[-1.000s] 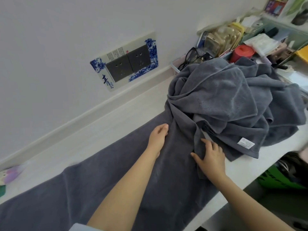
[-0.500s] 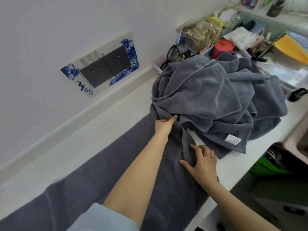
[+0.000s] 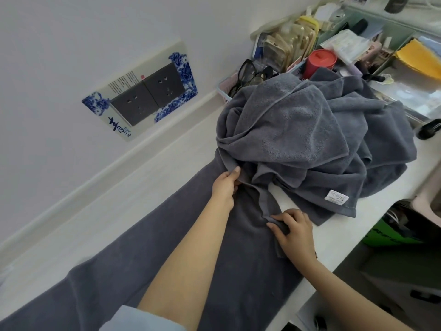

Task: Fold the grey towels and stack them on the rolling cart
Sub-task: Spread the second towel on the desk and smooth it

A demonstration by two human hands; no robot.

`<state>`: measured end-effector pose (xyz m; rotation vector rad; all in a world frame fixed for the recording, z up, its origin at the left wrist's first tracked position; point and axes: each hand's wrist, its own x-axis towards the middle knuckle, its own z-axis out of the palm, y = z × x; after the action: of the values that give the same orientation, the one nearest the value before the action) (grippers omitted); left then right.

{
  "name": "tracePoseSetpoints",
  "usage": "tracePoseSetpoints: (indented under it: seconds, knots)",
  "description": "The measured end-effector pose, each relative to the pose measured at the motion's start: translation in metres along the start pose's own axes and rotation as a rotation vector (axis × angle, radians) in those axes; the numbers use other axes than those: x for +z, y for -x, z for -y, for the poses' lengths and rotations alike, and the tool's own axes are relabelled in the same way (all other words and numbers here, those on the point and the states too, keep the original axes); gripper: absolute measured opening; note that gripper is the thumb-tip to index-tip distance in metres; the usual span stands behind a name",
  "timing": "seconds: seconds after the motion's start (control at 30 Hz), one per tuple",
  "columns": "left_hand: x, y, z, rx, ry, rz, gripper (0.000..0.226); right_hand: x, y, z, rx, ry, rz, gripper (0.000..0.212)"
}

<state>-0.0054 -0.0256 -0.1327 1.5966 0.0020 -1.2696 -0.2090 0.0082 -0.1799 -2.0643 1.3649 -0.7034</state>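
White counter [image 3: 133,211] along the wall, flat grey towel [image 3: 238,271] runs off frame at 7 o'clock. Left hand [image 3: 225,186] pinches a fold at the towel pile [image 3: 310,144], fingertips hidden in cloth. Right hand [image 3: 294,231] grips the towel's edge at 4 o'clock. White label [image 3: 336,201] on pile: print unreadable.
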Motion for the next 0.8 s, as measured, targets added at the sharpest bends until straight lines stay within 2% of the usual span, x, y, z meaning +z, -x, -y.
tracePoseSetpoints:
  seconds: [0.17,0.3,0.37,0.47,0.63,0.8]
  knots:
    - [-0.024,0.021,-0.011,0.013,0.24,0.059,0.01,-0.008,-0.003,0.012,0.158,-0.166,0.066,0.005]
    - [-0.048,0.04,-0.031,0.096,0.334,0.049,0.009,-0.006,-0.009,0.031,0.112,-0.202,0.158,0.013]
    - [-0.062,0.052,-0.039,0.136,0.335,0.032,0.011,0.0,-0.005,0.046,0.13,-0.195,0.243,0.004]
    - [-0.095,0.07,-0.042,0.189,0.296,-0.04,0.012,0.013,0.014,0.079,0.16,-0.232,0.35,0.015]
    - [-0.185,0.108,-0.034,0.288,0.258,-0.207,0.015,0.033,0.051,0.152,0.047,-0.343,0.418,0.017]
    - [-0.306,0.177,-0.029,0.433,0.349,-0.299,0.019,0.055,0.109,0.257,-0.031,-0.577,0.609,0.013]
